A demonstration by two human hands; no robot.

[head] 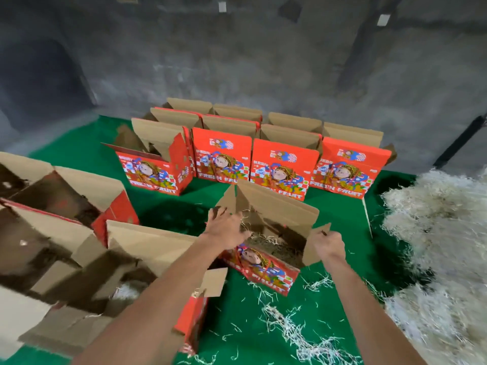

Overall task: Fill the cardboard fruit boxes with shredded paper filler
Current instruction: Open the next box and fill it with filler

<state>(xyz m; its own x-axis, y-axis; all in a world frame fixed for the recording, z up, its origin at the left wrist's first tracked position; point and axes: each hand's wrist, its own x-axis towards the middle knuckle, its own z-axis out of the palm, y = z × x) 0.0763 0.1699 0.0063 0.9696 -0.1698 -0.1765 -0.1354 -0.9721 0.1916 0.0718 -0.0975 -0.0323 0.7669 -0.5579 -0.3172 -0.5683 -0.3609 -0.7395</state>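
Note:
A red printed cardboard fruit box [266,270] stands open in the middle of the green floor, with some shredded paper inside it. My left hand [225,229] lies over the box's left side flap, fingers spread. My right hand [329,245] grips the right side flap [315,246] of the same box. A big heap of white shredded paper filler [437,248] lies at the right.
Several open red fruit boxes [284,167] stand in rows at the back. More open boxes [66,227] crowd the left side, blurred. Loose paper shreds [287,322] are scattered on the green floor [171,212] in front. A grey wall rises behind.

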